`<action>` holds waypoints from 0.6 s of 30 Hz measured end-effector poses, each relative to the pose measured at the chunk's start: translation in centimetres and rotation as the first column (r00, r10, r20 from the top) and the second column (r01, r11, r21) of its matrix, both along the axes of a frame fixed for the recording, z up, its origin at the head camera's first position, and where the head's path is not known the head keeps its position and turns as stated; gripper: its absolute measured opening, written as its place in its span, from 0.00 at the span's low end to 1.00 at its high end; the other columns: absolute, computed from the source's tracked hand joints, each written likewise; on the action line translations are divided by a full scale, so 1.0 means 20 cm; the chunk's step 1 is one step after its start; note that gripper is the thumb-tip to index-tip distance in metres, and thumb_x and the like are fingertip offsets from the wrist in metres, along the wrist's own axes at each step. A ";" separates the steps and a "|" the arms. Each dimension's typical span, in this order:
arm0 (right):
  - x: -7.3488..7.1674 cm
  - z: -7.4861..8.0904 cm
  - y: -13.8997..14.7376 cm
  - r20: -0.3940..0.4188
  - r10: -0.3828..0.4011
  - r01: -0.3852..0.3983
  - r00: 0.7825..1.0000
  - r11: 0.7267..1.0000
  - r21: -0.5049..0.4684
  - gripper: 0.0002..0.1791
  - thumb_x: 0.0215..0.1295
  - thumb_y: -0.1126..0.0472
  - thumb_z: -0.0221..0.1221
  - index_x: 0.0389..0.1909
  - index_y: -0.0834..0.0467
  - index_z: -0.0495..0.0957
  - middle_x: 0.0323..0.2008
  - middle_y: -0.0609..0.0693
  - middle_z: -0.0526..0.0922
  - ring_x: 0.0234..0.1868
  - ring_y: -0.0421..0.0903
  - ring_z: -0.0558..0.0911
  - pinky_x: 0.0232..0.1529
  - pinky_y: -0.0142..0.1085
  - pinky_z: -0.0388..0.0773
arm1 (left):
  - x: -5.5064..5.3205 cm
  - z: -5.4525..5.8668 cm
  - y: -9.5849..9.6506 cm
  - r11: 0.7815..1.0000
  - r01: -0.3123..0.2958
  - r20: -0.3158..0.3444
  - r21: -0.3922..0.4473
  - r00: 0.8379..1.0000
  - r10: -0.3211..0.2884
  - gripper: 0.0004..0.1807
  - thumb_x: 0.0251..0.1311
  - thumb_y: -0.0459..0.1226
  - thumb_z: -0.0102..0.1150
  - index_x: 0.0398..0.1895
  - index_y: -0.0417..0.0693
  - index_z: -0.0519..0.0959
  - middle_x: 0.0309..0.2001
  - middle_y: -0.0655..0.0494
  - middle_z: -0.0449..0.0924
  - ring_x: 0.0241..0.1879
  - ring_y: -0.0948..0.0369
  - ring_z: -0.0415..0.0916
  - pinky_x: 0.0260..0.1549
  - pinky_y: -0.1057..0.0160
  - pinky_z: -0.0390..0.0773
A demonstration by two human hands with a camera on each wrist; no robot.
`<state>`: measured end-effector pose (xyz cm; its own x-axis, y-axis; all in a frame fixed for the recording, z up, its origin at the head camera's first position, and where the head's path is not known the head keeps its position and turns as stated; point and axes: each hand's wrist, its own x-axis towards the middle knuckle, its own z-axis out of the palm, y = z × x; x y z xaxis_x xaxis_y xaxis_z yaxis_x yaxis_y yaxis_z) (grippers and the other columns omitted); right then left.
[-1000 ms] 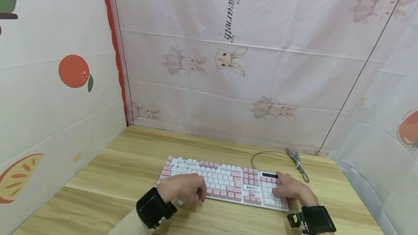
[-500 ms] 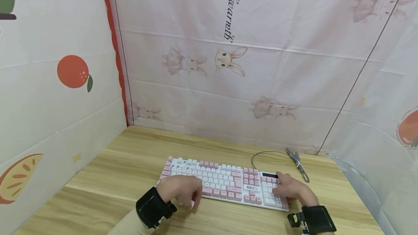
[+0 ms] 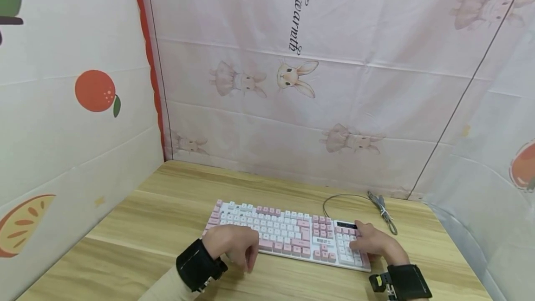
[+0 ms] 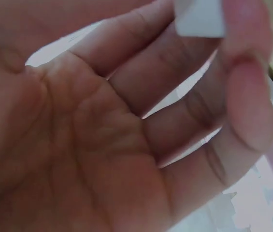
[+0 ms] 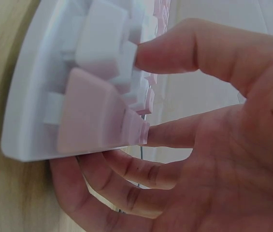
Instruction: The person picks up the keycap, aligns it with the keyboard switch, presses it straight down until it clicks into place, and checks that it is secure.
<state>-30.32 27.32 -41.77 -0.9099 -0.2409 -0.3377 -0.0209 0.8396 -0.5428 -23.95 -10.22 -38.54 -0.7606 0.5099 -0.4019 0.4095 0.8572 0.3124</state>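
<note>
A white and pink keyboard (image 3: 280,233) lies on the wooden table. My left hand (image 3: 236,244) is bent down at its front left edge, with the fingers curled inward. Those fingers hold a small white piece, apparently a keycap (image 4: 200,20), at the top of the left wrist view; the head view hides it. My right hand (image 3: 373,241) grips the keyboard's right end. Its thumb (image 5: 170,54) rests on the number-pad keys, while the other fingers (image 5: 131,188) curl around the side edge and partly under it.
A grey cable (image 3: 382,210), tied in a bundle, lies behind the keyboard's right end and runs to its back. Wood-grain table (image 3: 184,180) surrounds the keyboard. Printed cloth walls (image 3: 267,120) stand at the back and sides.
My left hand has shifted slightly left, its fingers turning downward and inward; a bit of white seen under it earlier is hidden now. The right hand and keyboard keep their places.
</note>
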 end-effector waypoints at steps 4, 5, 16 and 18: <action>0.00 0.00 0.00 -0.007 0.006 -0.006 1.000 1.000 0.003 0.49 0.64 0.60 0.63 0.75 0.79 0.47 0.66 0.82 0.62 0.48 0.58 0.76 0.32 0.40 0.71 | -0.01 0.00 0.00 1.000 -0.014 -0.012 -0.019 1.000 0.014 0.12 0.47 0.30 0.78 0.25 0.59 0.87 0.24 0.69 0.80 0.27 0.70 0.73 0.30 0.70 0.72; 0.00 0.00 0.00 -0.007 0.006 -0.006 1.000 1.000 0.003 0.49 0.64 0.60 0.63 0.75 0.79 0.47 0.66 0.82 0.62 0.48 0.58 0.76 0.32 0.40 0.72 | -0.01 0.01 0.00 1.000 -0.014 -0.020 -0.025 1.000 0.013 0.12 0.46 0.30 0.79 0.25 0.59 0.87 0.24 0.69 0.79 0.27 0.71 0.73 0.31 0.70 0.72; 0.00 0.00 0.00 -0.014 -0.002 0.002 1.000 1.000 0.002 0.49 0.63 0.60 0.63 0.75 0.79 0.47 0.66 0.82 0.62 0.46 0.54 0.77 0.31 0.40 0.74 | -0.01 0.02 -0.01 0.997 -0.067 -0.063 -0.041 0.996 0.064 0.18 0.39 0.33 0.85 0.21 0.55 0.80 0.24 0.67 0.77 0.27 0.69 0.70 0.28 0.69 0.70; 0.00 0.00 0.00 -0.011 -0.004 0.004 1.000 1.000 0.000 0.49 0.63 0.60 0.63 0.75 0.78 0.47 0.67 0.83 0.61 0.46 0.55 0.77 0.30 0.40 0.74 | -0.01 0.02 -0.01 0.997 -0.062 -0.066 -0.040 0.996 0.059 0.18 0.38 0.32 0.85 0.21 0.55 0.80 0.24 0.66 0.76 0.27 0.69 0.70 0.28 0.69 0.70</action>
<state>-30.31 27.39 -41.85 -0.9145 -0.2374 -0.3277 -0.0238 0.8400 -0.5421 -24.21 -10.51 -38.23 -0.8147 0.4456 -0.3711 0.3744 0.8929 0.2501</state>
